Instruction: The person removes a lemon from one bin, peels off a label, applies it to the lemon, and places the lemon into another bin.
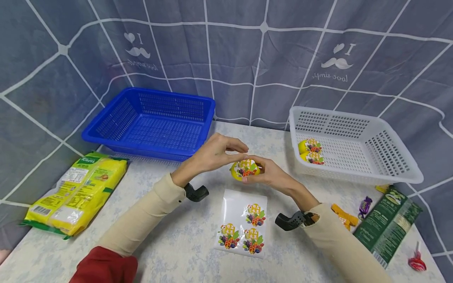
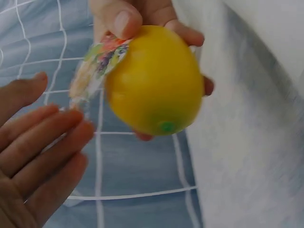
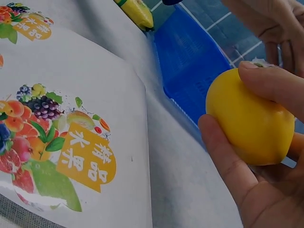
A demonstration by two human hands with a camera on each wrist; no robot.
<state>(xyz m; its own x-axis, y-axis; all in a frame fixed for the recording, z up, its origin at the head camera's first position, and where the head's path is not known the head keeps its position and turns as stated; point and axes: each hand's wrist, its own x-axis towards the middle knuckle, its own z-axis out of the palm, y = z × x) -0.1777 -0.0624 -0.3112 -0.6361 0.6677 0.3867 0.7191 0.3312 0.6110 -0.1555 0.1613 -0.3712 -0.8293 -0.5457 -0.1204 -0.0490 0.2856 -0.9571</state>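
My right hand grips a yellow lemon, its thumb and fingers curled round the fruit. A fruit-print sticker lies partly on the lemon, and its free edge stands off the peel. In the left wrist view the fingers of my left hand are nearly straight, with the thumb apart and the fingertips right at that free edge. Below both hands, a white sticker sheet with several fruit-print stickers lies on the table.
A blue basket stands at the back left, a white basket holding two stickered lemons at the back right. A yellow Knorr bag lies left. Right are a green packet, wrapped candies and a red lollipop.
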